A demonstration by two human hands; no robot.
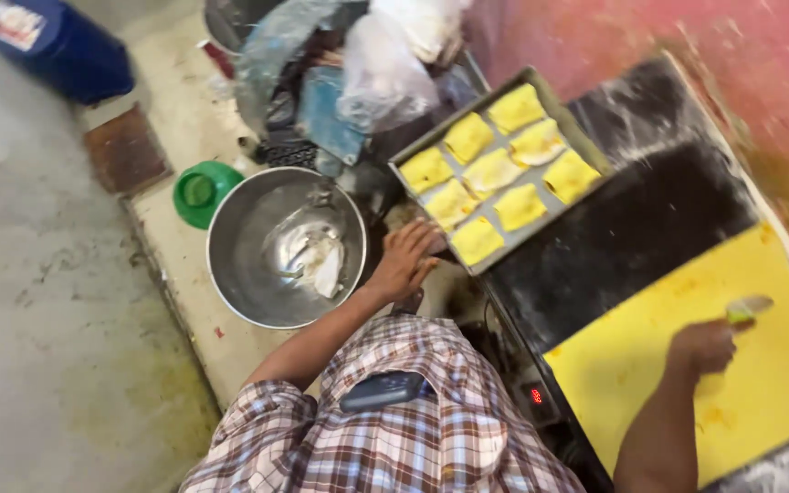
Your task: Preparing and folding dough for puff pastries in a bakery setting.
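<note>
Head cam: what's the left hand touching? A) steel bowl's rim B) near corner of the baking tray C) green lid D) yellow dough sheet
B: the left hand rests at the near corner of the baking tray of folded yellow pastries, clear of the steel bowl.

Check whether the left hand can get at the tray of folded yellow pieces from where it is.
Probably yes: the left hand already rests by the tray's near corner, with nothing between them.

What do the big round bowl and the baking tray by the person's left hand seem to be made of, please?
Bowl: likely stainless steel, shiny, with bright reflections. Tray: looks like duller grey metal, thin raised rim, holding yellow dough squares.
</note>
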